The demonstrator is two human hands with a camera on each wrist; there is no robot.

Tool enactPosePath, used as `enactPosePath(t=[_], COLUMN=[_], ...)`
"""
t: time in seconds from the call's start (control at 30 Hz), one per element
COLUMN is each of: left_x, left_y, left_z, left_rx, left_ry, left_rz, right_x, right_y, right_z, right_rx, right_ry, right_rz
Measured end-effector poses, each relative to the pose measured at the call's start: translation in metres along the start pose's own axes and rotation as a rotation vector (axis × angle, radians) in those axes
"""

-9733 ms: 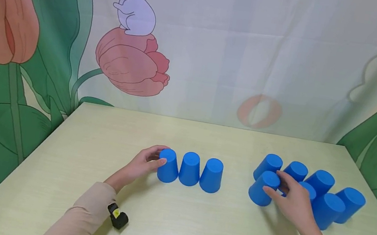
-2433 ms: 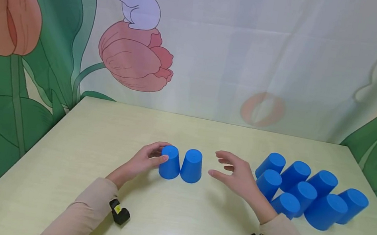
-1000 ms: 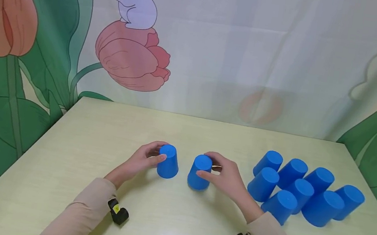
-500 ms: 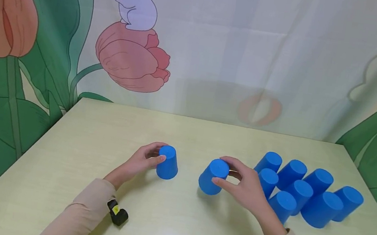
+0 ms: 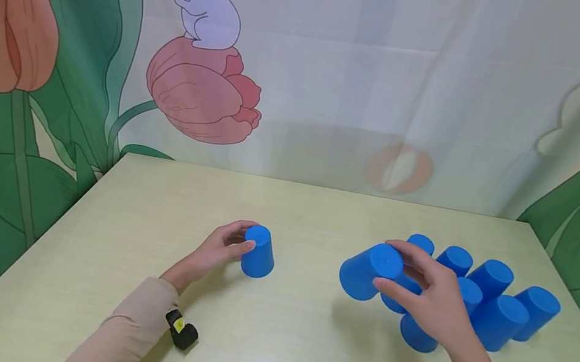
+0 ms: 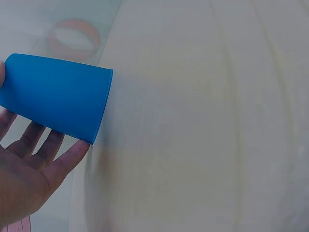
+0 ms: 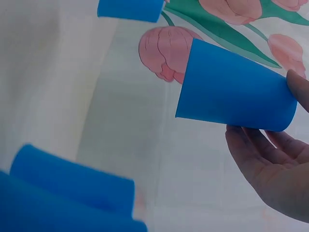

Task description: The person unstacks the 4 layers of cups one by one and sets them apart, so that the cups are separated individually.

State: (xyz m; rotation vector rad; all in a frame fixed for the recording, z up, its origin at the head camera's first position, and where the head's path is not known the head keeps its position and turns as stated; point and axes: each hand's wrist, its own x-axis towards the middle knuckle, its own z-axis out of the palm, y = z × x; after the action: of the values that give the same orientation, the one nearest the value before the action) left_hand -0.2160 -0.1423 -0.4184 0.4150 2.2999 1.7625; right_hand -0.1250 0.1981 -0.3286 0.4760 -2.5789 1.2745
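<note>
My left hand (image 5: 217, 250) grips a blue plastic cup (image 5: 259, 252) that stands upside down left of the table's middle. In the left wrist view its thumb and fingers lie on either side of that cup (image 6: 55, 94). Raised above the table, a second blue cup (image 5: 363, 273) tilts in my right hand (image 5: 438, 294), pinched between thumb and fingers with its mouth toward the lower left. The right wrist view shows this cup (image 7: 234, 89) with the fingers below it. Behind and under the right hand stand several more upside-down blue cups (image 5: 501, 322), some partly hidden by it.
A pale wooden table (image 5: 268, 339) carries everything. Along its far edge hangs a printed curtain (image 5: 303, 84) with tulips and a small white animal. Black wrist cameras (image 5: 182, 330) sit at both sleeves.
The right hand took the cup beside the left hand's cup, lifted it and carried it right, tilting it, to the edge of the cup group. The left hand stays where it was.
</note>
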Motion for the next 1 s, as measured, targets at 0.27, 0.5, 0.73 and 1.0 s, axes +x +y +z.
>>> enactPosePath(t=[0.27, 0.5, 0.73, 1.0], left_x=[0.000, 0.001, 0.000, 0.000], left_y=[-0.001, -0.001, 0.001, -0.001], left_z=[0.000, 0.000, 0.000, 0.000], left_rx=[-0.001, 0.004, -0.011, -0.005], left_ry=[-0.002, -0.001, -0.005, -0.007], left_rz=[-0.004, -0.013, -0.015, -0.010], right_x=[-0.012, -0.021, -0.030, -0.036], right_y=[0.004, 0.009, 0.015, 0.026], right_z=[-0.030, -0.048, -0.067, -0.083], right_rx=[-0.036, -0.045, -0.079, -0.155], right_ry=[0.044, 0.082, 0.118, 0.137], right_rz=[-0.042, -0.068, -0.064, -0.010])
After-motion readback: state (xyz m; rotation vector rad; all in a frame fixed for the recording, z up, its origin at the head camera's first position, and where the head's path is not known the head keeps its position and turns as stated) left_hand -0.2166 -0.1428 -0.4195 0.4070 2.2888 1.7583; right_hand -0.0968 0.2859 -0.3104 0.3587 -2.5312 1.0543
